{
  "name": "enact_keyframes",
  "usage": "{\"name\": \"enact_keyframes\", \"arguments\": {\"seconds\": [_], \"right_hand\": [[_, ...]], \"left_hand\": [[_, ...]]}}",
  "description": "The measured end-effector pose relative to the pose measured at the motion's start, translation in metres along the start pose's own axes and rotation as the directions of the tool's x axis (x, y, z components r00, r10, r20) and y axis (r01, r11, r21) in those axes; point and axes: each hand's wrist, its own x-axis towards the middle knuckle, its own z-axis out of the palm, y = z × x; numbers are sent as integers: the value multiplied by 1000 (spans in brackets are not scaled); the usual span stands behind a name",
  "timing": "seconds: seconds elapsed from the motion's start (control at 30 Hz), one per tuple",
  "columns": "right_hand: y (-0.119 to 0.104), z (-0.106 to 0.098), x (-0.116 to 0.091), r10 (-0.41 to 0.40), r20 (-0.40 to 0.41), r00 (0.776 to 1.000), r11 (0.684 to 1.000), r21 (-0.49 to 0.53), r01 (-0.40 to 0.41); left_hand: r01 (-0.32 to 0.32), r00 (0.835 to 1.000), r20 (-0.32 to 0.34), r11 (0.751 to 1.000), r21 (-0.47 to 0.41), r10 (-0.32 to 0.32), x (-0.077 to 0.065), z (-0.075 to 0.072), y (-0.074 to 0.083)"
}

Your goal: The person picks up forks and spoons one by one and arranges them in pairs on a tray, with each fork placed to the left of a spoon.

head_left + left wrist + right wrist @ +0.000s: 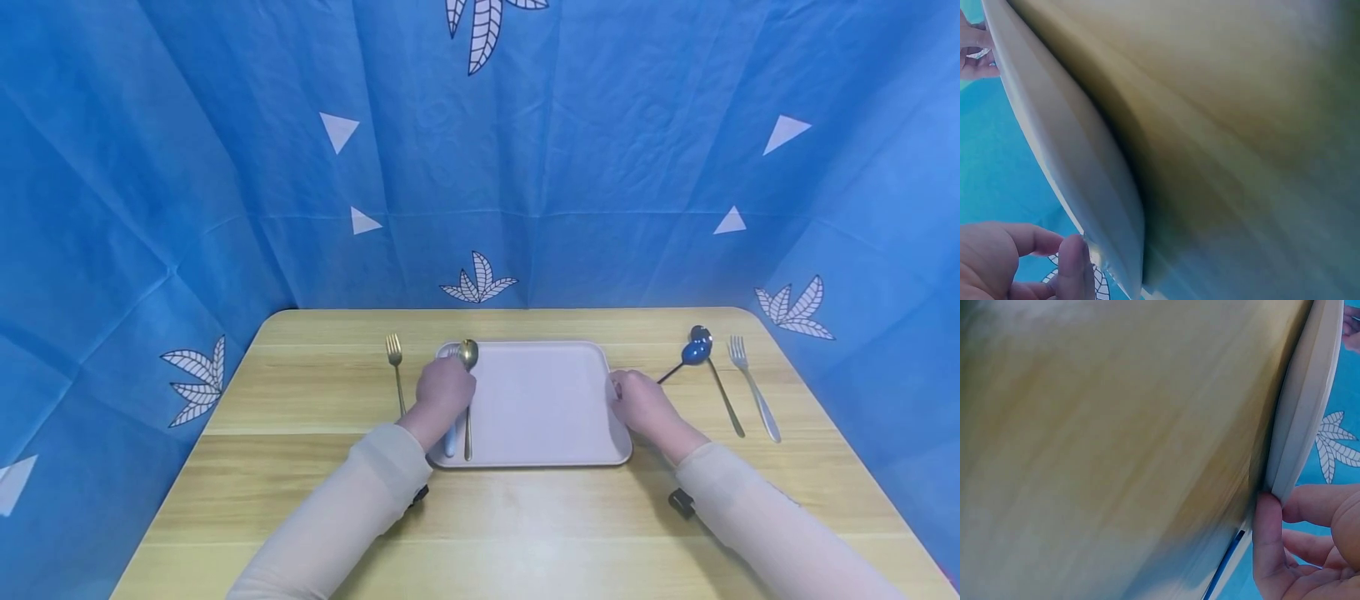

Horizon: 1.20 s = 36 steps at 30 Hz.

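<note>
A pale rectangular tray [543,404] lies on the wooden table. My left hand [444,387] grips its left rim, thumb and fingers at the edge in the left wrist view. On the opposite side my right hand [639,402] pinches the rim, with the thumb [1268,531] against it in the right wrist view. Along the tray's left side lie a gold spoon [468,354] and a silver fork [450,442], both partly hidden by the left hand.
Left of the tray is a gold fork [394,350]. To the right lie a blue spoon [693,353], a dark-bowled spoon [723,392] and a silver fork [753,387]. A blue patterned curtain [540,167] hangs behind and beside the table [525,533].
</note>
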Motion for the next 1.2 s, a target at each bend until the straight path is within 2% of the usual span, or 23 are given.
{"name": "enact_keyframes", "arguments": {"seconds": [0.2,0.37,0.57,0.8,1.2], "right_hand": [[1,1,0,-12,-3,1000,1000,-1,12],[1,1,0,-5,0,1000,1000,1,5],[1,1,0,-11,-10,1000,1000,-12,11],[2,1,-1,-2,-8,1000,1000,-8,2],[3,2,1,-5,-11,1000,1000,-10,5]], "left_hand": [[-26,999,-40,999,19,26,4,-3,-6],[1,999,-51,999,36,1,7,-5,-13],[10,995,-101,997,80,-2,11,-9,-23],[40,995,-99,995,93,-30,14,-10,-32],[56,990,-137,993,103,-42,17,-17,-53]]}}
